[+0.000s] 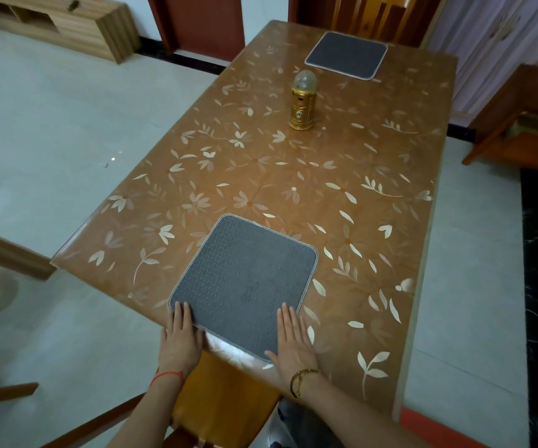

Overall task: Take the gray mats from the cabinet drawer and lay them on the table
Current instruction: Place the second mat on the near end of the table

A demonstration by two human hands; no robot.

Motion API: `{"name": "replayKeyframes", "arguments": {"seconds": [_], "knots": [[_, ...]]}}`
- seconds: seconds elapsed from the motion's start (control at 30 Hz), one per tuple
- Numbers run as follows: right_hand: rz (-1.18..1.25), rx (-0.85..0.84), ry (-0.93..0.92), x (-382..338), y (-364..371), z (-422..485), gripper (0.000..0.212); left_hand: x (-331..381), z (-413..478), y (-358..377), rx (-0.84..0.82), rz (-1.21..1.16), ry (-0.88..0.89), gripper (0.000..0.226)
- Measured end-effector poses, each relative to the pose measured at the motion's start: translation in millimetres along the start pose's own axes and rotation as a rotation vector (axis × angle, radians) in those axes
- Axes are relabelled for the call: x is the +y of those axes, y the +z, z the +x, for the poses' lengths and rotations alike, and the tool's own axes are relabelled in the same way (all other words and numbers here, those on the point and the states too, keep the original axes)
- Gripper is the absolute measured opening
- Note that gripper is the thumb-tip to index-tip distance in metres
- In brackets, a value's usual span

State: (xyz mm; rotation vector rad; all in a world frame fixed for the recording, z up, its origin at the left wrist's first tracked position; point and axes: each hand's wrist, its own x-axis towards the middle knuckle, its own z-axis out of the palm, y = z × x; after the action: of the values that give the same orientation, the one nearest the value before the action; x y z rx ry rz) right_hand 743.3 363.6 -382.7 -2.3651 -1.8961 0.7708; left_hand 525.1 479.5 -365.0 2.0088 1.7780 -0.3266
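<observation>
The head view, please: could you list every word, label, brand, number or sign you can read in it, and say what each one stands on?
None: no text can be read in this view.
Gold lantern: small marks on its body, too small and blurred to read.
Near gray mat: only an embossed pattern and a faint central mark, no letters.
Far gray mat: plain.
Table: leaf and flower print only.

We find no readable text, label, brand, number or sign anywhere in view. The gold lantern (303, 103) on the table (390, 176) bears small markings on its body, but they are too small and blurred for us to read.
</observation>
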Motion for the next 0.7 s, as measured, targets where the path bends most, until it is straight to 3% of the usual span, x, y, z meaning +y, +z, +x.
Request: {"name": "replayKeyframes", "arguments": {"seconds": [0.2, 0.43, 0.57, 0.7], "knots": [[-0.008, 0.008, 0.044, -8.6, 8.1, -2.2, 0.119, -12.3, 2.3, 1.1, -0.045, -0.031, 0.035, 0.069], [-0.086, -0.078, -0.018, -0.6, -8.0, -7.1, 0.078, -20.8, 3.7, -7.6, -0.049, -0.167, 0.057, 0.071], [0.027, -0.103, -0.002, 2.1, -13.8, -17.3, 0.071, -11.2, -8.9, -15.5, 0.071, -0.394, -0.034, 0.065], [0.17, -0.044, 0.038, 2.8, -17.6, -33.6, 0.064, -15.0, -16.3, 3.5, 0.035, -0.471, -0.038, 0.067]]}}
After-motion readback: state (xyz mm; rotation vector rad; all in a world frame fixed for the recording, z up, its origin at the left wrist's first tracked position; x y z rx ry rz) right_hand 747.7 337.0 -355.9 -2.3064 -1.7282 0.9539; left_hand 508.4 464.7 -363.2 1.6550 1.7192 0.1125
